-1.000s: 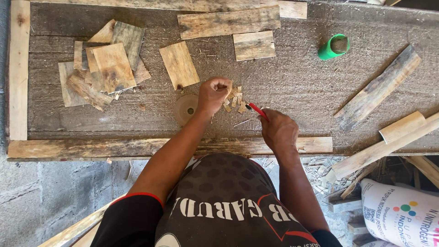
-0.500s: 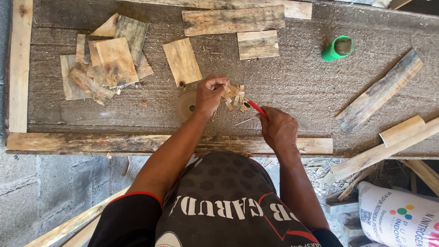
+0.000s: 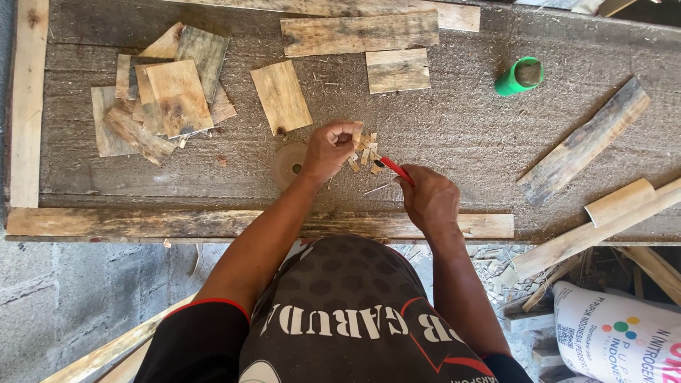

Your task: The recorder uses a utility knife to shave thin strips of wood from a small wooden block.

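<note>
- Several small cut wood chips already lie in a loose cluster at the fingertips of my left hand; I judge these to be finished pieces, so the cutting is under way rather than starting.
- My left hand is curled, fingers pinched together on one small wood piece at the edge of that cluster. How firmly it grips, I cannot tell.
- My right hand is closed around a red-handled blade; the tip points up and left toward the chips, just short of the left fingers.
- A round wooden disc sits on the workbench just beside the left wrist, partly hidden by it.
- Left of and beyond the left hand lies a stack of thin wood panels, with one single panel nearer; I judge these to be uncut stock.
- Far beyond the right hand stands a green tube, untouched.
- Judgement: a small share is done; most stock is left.
</note>
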